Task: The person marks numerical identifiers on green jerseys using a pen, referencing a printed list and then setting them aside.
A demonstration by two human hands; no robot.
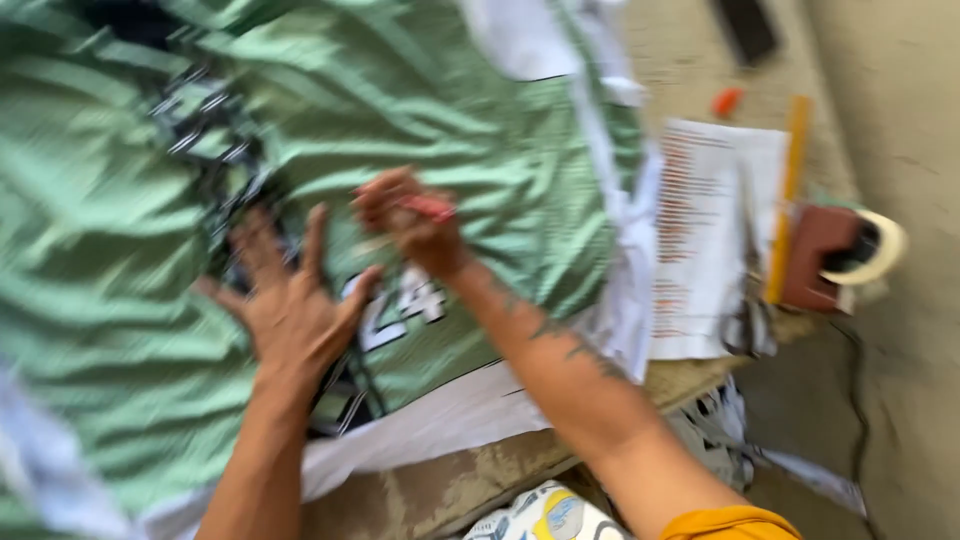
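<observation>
Head view, blurred: left hand [290,300] lies flat, fingers spread wide, pressing green fabric [480,170] spread over the counter [460,485]. Right hand [410,225], just beside it, pinches a small red marker [430,207] above the fabric. Printed sheet [700,230] lies right.

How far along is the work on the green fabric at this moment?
Done: the green fabric lies spread over white paper on the table. In hand: the left hand presses it flat, fingers spread, and the right hand holds a small red object over it. The blur hides what remains.
</observation>
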